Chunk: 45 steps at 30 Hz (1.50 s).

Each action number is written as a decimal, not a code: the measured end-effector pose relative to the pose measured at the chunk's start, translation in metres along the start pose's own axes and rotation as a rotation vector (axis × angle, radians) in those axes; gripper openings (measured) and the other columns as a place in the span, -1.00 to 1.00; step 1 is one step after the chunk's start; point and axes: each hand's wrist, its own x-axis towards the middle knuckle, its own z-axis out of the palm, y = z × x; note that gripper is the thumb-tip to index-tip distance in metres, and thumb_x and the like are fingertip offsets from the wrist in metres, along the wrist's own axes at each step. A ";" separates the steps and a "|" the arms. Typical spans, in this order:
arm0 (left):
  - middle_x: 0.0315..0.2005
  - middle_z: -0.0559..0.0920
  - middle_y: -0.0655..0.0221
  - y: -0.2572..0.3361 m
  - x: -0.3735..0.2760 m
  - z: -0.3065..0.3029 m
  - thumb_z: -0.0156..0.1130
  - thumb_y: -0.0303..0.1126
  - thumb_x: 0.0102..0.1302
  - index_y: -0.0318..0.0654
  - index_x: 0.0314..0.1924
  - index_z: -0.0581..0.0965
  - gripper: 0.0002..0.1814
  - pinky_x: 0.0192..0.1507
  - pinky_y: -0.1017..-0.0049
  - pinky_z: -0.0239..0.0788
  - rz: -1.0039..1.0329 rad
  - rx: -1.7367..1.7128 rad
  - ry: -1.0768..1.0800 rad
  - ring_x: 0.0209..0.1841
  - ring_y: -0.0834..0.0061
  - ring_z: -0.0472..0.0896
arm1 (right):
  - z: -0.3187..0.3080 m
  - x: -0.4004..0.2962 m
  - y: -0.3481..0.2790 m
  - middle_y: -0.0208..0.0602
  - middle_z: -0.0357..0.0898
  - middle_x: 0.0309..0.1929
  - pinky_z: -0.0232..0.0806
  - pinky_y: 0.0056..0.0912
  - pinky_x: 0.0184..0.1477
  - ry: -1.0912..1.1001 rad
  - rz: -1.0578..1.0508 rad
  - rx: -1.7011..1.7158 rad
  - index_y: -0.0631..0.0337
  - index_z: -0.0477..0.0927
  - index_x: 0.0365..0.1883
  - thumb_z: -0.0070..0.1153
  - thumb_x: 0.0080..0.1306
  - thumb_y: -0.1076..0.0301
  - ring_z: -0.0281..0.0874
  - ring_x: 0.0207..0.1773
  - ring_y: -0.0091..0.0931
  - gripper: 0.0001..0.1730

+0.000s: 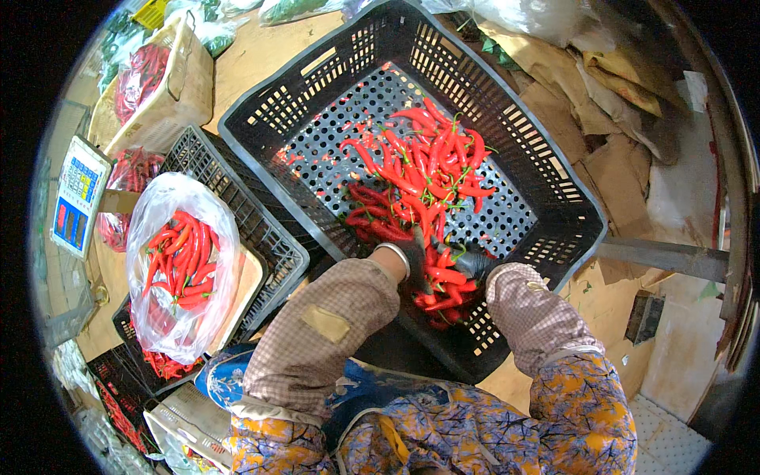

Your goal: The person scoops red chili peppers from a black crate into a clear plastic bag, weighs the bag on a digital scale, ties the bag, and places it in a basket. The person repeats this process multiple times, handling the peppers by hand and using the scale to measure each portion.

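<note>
A pile of red chilli peppers with green stems (433,157) lies in a large black plastic crate (279,196) before me. Both hands wear dark gloves and are down in the near part of this crate. My left hand (412,255) touches the peppers from the left, its fingers partly hidden. Close beside it, my right hand (472,260) is among peppers at the right. More peppers (445,285) lie just below and between the two hands. Whether either hand grips any cannot be told. To the left, an open clear plastic bag (228,231) holds red chilli peppers (184,261).
A scale with a keypad and display (80,197) stands at the far left. Beside the bag is another black crate (285,240). A cream crate (193,77) with bagged peppers stands upper left. Flattened cardboard (617,178) and a metal bar (665,258) are at the right.
</note>
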 end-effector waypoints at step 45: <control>0.14 -0.19 -0.36 0.130 -0.097 -0.049 0.04 -0.59 -0.11 -0.39 0.23 -0.17 -0.11 0.19 0.09 -0.15 0.443 -0.411 1.224 0.21 -0.28 -0.17 | 0.116 -0.084 -0.260 -0.24 0.15 0.17 0.05 -0.33 0.19 0.576 -0.687 0.036 0.15 0.16 0.16 -0.20 0.28 0.16 0.13 0.19 -0.38 -0.50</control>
